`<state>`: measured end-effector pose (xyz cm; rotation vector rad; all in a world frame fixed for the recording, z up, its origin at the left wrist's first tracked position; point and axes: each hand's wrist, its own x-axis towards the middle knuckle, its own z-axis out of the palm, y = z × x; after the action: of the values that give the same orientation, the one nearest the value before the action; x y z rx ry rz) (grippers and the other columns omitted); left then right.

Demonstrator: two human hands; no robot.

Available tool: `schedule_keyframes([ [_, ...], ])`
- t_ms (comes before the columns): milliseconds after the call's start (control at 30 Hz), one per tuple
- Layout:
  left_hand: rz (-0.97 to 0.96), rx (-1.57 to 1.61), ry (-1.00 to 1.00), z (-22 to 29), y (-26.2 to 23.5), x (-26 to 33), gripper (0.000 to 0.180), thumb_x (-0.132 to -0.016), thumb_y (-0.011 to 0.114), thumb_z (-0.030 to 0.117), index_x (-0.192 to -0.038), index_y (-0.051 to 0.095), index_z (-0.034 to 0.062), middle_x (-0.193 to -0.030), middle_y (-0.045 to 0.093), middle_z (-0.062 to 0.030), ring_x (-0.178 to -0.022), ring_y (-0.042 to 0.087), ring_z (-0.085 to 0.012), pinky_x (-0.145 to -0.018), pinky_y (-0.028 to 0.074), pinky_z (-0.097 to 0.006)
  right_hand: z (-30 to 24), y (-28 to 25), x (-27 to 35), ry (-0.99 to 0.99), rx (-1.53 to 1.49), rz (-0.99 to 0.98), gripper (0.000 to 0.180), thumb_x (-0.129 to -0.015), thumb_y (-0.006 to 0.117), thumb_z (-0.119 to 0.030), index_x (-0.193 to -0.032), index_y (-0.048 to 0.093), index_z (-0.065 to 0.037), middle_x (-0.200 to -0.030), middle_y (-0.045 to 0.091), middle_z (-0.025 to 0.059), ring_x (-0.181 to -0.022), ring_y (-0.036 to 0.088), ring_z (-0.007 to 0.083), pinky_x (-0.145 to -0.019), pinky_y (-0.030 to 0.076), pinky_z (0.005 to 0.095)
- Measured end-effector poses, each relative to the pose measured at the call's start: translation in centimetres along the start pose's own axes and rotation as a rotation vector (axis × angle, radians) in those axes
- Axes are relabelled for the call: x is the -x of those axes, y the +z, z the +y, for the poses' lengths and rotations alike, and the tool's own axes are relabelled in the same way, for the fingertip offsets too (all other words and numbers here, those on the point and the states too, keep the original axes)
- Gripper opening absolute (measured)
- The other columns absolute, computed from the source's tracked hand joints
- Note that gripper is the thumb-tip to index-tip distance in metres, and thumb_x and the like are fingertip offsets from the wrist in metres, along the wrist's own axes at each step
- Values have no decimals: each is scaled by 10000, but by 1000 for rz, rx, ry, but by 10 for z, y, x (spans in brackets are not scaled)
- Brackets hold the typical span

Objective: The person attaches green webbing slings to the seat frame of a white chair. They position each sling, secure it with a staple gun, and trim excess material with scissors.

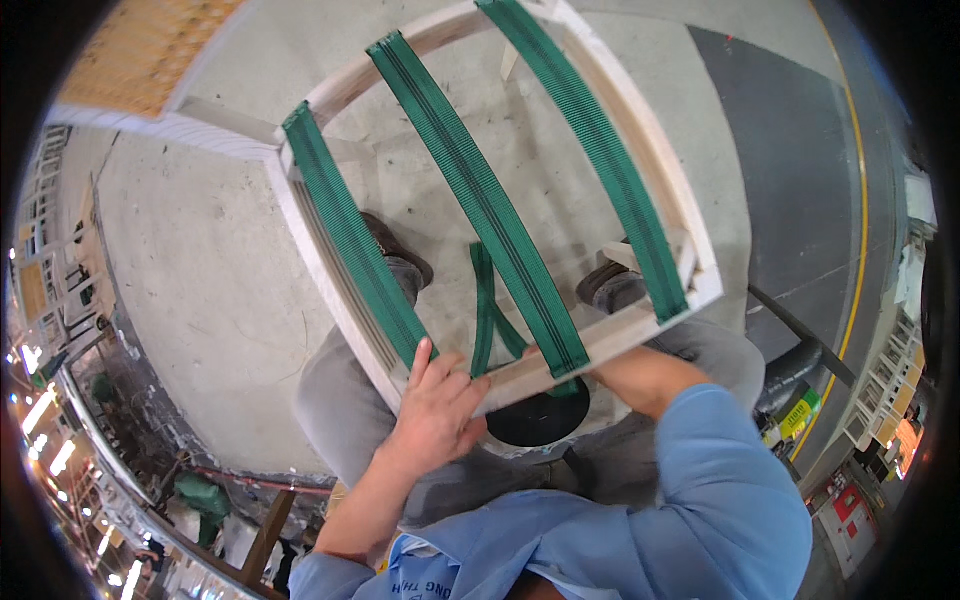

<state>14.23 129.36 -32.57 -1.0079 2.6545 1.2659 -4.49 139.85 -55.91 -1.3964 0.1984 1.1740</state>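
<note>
A pale wooden seat frame rests tilted against my lap, with three green webbing straps stretched across it: a left strap, a middle strap and a right strap. A loose green strap end hangs below the frame's near rail. My left hand grips that near rail beside the left strap's end. My right hand is hidden under the rail near the middle strap; only its forearm shows.
Concrete floor lies below, with a dark mat and a yellow line on the right. My shoes show through the frame. A woven-seat piece stands at upper left. Shelves and clutter line the edges.
</note>
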Motion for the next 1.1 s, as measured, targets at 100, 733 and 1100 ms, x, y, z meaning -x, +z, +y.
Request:
schedule_keyframes([
  [100, 53, -74, 103, -9, 13, 3, 500, -605, 805, 132, -1088, 701, 52, -991, 585, -103, -1216, 548, -342, -1254, 206, -614, -34, 26, 107, -80, -277, 212, 196, -855, 740, -255, -936, 808, -89, -915, 763, 94, -800, 693, 213, -706, 546, 400],
  [733, -139, -488, 133, 11, 52, -2, 294, -894, 620, 158, -1150, 678, 26, -988, 726, -193, -979, 713, -349, -1158, 379, -576, -242, 230, 329, -1706, -896, 1786, 385, -995, 620, -167, -1271, 629, 101, -1123, 695, 278, -974, 728, 363, -872, 569, 517],
  [1100, 420, 719, 327, 150, -46, 24, 585, -960, 612, 37, -1527, 480, 93, -1225, 713, -109, -1169, 653, -190, -1050, 470, -330, -264, 208, 365, -1612, -1003, 1681, 429, -1030, 513, -97, -1387, 538, 140, -1302, 657, 234, -1173, 679, 293, -1029, 530, 413],
])
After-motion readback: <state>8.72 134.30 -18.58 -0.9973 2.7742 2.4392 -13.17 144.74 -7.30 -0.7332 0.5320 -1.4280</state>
